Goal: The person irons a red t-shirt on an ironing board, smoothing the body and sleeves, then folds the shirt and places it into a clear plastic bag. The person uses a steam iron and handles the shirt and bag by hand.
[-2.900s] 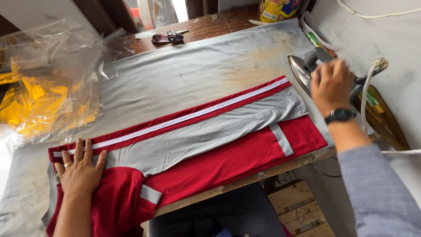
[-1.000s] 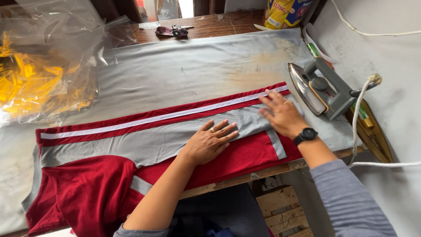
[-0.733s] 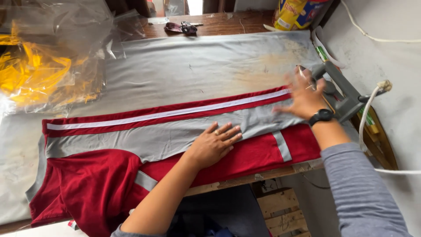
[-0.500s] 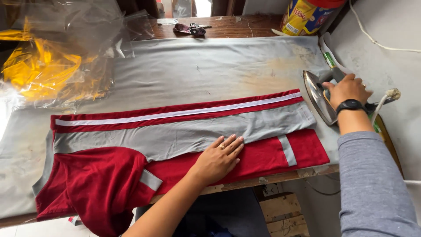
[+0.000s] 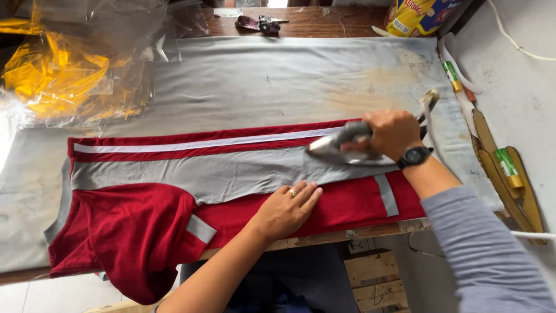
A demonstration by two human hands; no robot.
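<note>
Head view: right hand fingers wrapped round iron on red garment, left hand fingers pressed flat.

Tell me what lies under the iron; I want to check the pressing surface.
The iron, gripped by the right hand, sits on the red and grey garment. The garment lies on a grey padded cover. The fabric directly beneath the soleplate is hidden.

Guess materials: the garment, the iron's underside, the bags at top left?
Garment: soft matte knit, probably jersey; it drapes limp over the table edge. Iron in the right hand: underside looks like bare polished metal, shiny grey. Bags: clear glossy plastic film, crinkled, with glare.
</note>
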